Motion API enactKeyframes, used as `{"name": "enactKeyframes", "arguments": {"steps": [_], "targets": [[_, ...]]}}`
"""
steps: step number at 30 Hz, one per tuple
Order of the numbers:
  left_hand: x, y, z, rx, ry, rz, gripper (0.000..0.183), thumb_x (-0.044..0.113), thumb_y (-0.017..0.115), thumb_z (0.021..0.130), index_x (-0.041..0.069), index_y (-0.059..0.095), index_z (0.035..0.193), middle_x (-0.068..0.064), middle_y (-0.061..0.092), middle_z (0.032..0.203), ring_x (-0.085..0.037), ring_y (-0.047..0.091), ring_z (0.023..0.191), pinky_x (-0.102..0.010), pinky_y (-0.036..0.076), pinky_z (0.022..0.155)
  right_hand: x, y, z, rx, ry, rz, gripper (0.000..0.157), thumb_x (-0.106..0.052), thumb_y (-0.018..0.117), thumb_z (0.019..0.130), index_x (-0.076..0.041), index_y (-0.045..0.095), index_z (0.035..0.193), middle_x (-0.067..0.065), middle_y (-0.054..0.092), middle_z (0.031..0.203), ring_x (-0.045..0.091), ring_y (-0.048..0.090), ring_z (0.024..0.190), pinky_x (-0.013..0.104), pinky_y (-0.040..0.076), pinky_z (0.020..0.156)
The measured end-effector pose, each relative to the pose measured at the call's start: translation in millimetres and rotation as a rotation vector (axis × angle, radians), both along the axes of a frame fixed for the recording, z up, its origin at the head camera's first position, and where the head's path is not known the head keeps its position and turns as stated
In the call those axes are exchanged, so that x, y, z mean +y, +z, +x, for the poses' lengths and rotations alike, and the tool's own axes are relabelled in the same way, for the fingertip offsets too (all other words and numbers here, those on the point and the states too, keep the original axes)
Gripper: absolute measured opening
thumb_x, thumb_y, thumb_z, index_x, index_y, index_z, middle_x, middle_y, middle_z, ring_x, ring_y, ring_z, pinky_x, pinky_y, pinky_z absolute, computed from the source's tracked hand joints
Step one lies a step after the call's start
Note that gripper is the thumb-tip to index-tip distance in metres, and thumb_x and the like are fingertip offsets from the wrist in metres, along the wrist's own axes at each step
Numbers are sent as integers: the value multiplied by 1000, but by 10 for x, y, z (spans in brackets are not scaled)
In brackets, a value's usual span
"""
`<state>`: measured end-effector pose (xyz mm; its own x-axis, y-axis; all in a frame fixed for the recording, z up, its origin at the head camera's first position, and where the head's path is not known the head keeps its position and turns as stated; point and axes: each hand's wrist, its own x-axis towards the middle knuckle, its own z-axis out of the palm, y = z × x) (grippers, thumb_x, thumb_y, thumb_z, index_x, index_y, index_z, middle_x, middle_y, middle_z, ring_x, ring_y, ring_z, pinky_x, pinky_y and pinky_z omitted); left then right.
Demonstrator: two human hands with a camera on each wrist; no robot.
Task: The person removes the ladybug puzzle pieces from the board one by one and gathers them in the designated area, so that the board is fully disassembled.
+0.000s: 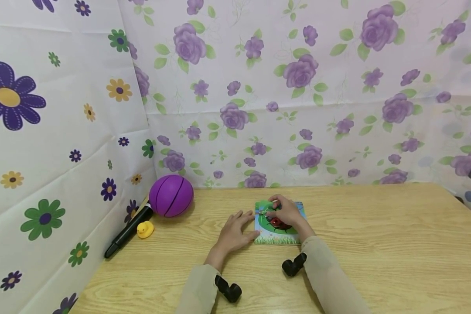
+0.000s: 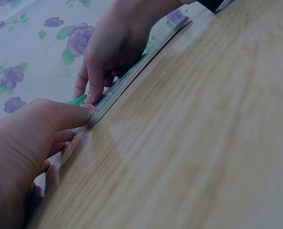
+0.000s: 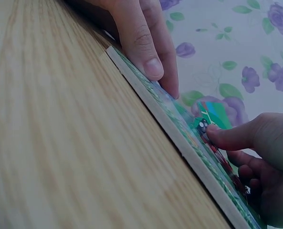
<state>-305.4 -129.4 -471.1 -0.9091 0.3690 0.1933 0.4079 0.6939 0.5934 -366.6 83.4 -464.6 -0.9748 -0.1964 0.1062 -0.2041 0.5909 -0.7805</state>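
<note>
Puzzle (image 1: pixel 272 230) flat on the table (image 1: pixel 377 244), right beneath the right hand (image 1: pixel 289 213), whose thumb and fingers pinch a piece (image 3: pixel 212 112), tipped up over the puzzle's face! Both look light and stiff, I'd judge, maybe slick on the printed side; edges are the place to take hold, since thin corners could bend. Just left of that pinch, the left hand (image 1: pixel 232 232) lies with thumb spread from fingers, thumb at the puzzle's edge. Containers? None that I can make out; whether the puzzle has a recess, can't tell. Farther left of the grip come ball (image 1: pixel 171 196), duck (image 1: pixel 145 229) and black stick (image 1: pixel 128 231), with flowered cloth (image 1: pixel 298 131) behind.
</note>
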Motion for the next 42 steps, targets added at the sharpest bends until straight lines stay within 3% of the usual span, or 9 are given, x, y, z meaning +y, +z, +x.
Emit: {"name": "enactKeyframes", "arguments": {"steps": [3,11,17,23,30,35,42], "targets": [[-5,-8,-16,7,0,2,55,41,64,92,12,56,138,-6,46,152,-35,30,147,-56,17,125,-2,10,3,-6,3,-19,38,-17,73,88,-10,59,123,12,62,106,27,60,96,47,52,87],[-7,-31,-18,16,0,-4,56,41,64,92,11,56,138,-6,45,152,-35,31,147,-56,17,125,5,-14,8,-7,-2,-35,39,-17,72,89,-10,58,125,18,62,121,37,57,114,56,48,98],[8,-21,-7,5,-5,12,57,41,64,92,10,55,139,-7,45,153,-35,30,148,-56,17,125,26,-26,2,-34,-12,-96,38,-18,71,89,-9,59,124,19,61,120,34,59,107,51,51,92],[11,-17,-4,0,1,9,56,41,64,92,11,55,139,-6,45,153,-34,30,148,-55,16,125,56,10,49,3,2,-149,28,-20,68,91,-8,63,116,15,63,108,28,60,95,39,52,78],[3,-8,2,-1,12,8,56,41,64,92,11,55,139,-7,45,153,-35,30,147,-54,17,125,30,-9,-1,-33,-41,-197,25,-16,64,93,-8,66,116,16,67,112,30,63,104,47,52,94],[0,-11,-2,-10,14,17,57,41,65,91,10,55,139,-7,45,153,-34,30,148,-54,17,125,12,5,-1,-27,-53,-226,25,-14,64,94,-5,66,117,17,68,109,28,65,100,43,55,90],[-4,-28,-12,-30,4,25,58,42,65,91,13,54,140,-4,44,154,-32,28,149,-54,15,126,58,74,59,4,-34,-373,26,-10,65,93,0,64,117,19,69,101,22,66,89,36,58,81]]}}
